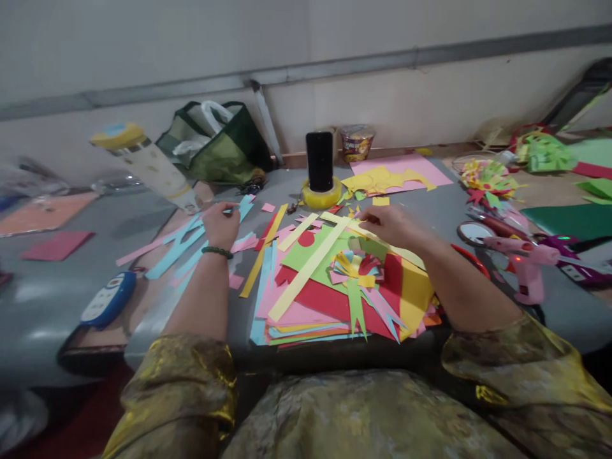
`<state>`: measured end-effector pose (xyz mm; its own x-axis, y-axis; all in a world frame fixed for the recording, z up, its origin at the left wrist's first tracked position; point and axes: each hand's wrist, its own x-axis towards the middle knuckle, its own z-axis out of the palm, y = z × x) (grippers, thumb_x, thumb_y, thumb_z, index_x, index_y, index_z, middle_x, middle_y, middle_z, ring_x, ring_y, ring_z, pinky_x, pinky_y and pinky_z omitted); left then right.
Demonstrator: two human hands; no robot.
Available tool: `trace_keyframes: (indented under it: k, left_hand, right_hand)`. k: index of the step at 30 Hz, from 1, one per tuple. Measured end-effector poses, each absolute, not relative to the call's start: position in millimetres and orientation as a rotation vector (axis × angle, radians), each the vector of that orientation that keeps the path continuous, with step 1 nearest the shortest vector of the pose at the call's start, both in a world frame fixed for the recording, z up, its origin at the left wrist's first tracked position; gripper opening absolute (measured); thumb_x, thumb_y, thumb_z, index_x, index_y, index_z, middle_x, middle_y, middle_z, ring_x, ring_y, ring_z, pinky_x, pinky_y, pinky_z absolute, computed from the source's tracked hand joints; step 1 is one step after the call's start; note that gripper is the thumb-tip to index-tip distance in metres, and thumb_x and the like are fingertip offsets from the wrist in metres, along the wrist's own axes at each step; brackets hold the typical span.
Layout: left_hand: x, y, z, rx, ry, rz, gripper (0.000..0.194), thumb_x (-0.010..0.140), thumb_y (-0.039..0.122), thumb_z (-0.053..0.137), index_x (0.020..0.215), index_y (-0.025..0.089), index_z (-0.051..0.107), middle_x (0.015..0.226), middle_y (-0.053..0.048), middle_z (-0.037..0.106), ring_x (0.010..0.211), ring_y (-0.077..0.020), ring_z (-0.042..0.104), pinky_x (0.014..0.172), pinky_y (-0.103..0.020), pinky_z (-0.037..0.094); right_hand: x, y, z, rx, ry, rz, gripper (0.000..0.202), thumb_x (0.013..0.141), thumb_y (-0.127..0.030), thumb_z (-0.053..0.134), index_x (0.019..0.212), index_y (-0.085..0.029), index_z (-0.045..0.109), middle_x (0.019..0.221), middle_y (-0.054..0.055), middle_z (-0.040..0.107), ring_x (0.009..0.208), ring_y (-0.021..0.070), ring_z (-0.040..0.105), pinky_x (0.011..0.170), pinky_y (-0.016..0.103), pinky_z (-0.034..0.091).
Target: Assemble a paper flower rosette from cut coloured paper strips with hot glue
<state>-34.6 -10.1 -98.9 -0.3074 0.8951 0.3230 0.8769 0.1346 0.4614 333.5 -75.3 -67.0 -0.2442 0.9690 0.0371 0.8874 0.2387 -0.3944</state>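
Note:
My left hand point(222, 223), with a beaded bracelet at the wrist, is closed over the light blue paper strips point(179, 252), its fingertips pinched at one of them. On the other side, my right hand point(389, 224) pinches near the upper end of a pale yellow paper strip point(313, 264). That strip slants across a green sheet point(306, 258) on a stack of coloured paper point(296, 309). A paper rosette point(357, 268) with green and pink ribbon tails lies on the stack, below my right hand. A darker yellow strip point(261, 258) lies left of the stack.
A phone point(319, 161) stands in a yellow tape roll point(321, 193) at the back. A tall bottle point(148, 166) and a green bag point(220, 143) are at left. At right lie a pink glue gun point(523, 261) and another paper rosette point(488, 180). A blue-and-white device point(109, 299) lies front left.

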Motion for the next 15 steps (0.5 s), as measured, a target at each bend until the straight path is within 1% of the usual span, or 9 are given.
trace_keyframes:
  k: [2,4,7,9,12,14,15]
  left_hand:
    - [-36,-12,-94,1.805,2.363,0.976,0.03,0.08,0.022,0.049,0.101,0.016,0.069,0.091,-0.008,0.073,0.088,-0.0248,0.068,0.083,-0.033,0.053]
    - [-34,-15,-91,1.816,2.353,1.004,0.03,0.081,0.022,0.049,0.102,0.015,0.069,0.09,-0.007,0.073,0.084,-0.023,0.068,0.079,-0.032,0.053]
    - [-25,-18,-93,1.886,2.296,0.99,0.028,0.08,0.02,0.051,0.099,0.014,0.071,0.086,-0.007,0.073,0.083,-0.0226,0.067,0.08,-0.032,0.053]
    - [-17,-19,-96,1.958,2.226,0.95,0.025,0.077,0.017,0.053,0.095,0.016,0.072,0.086,-0.006,0.073,0.085,-0.0227,0.068,0.083,-0.032,0.053]
    - [-8,-19,-102,2.06,2.097,0.86,0.021,0.073,0.012,0.058,0.085,0.019,0.073,0.086,-0.004,0.075,0.089,-0.0235,0.068,0.087,-0.032,0.052]
    - [-6,-21,-102,2.109,2.015,0.796,0.02,0.07,0.008,0.062,0.081,0.019,0.073,0.084,-0.003,0.075,0.089,-0.024,0.068,0.087,-0.032,0.053]
    - [-6,-22,-100,2.13,1.978,0.774,0.02,0.069,0.006,0.064,0.081,0.018,0.073,0.083,-0.002,0.075,0.088,-0.0239,0.068,0.086,-0.033,0.054]
  right_hand:
    - [337,-72,-71,-1.71,-2.148,0.403,0.015,0.088,-0.026,0.059,0.095,-0.02,0.07,0.082,0.005,0.071,0.075,0.0186,0.062,0.063,0.027,0.04]
    - [341,-68,-74,-1.623,-2.041,0.404,0.014,0.086,-0.028,0.061,0.091,-0.019,0.069,0.077,0.004,0.07,0.07,0.0172,0.06,0.061,0.027,0.041]
    - [344,-64,-73,-1.401,-1.877,0.39,0.015,0.084,-0.032,0.065,0.087,-0.018,0.068,0.069,0.002,0.067,0.061,0.0146,0.057,0.058,0.028,0.044]
    - [343,-70,-63,-1.229,-1.792,0.372,0.019,0.085,-0.038,0.067,0.086,-0.018,0.068,0.069,0.002,0.067,0.059,0.0132,0.056,0.056,0.027,0.045]
    - [338,-99,-37,-0.949,-1.694,0.356,0.021,0.084,-0.04,0.073,0.089,-0.02,0.069,0.074,0.001,0.069,0.063,0.0117,0.059,0.056,0.026,0.049]
    - [335,-130,-16,-0.788,-1.661,0.312,0.018,0.086,-0.035,0.074,0.098,-0.022,0.071,0.084,0.002,0.072,0.074,0.0127,0.064,0.067,0.027,0.054]
    - [335,-147,-7,-0.749,-1.635,0.284,0.021,0.087,-0.036,0.075,0.103,-0.023,0.071,0.094,0.003,0.073,0.081,0.0144,0.065,0.073,0.03,0.056]
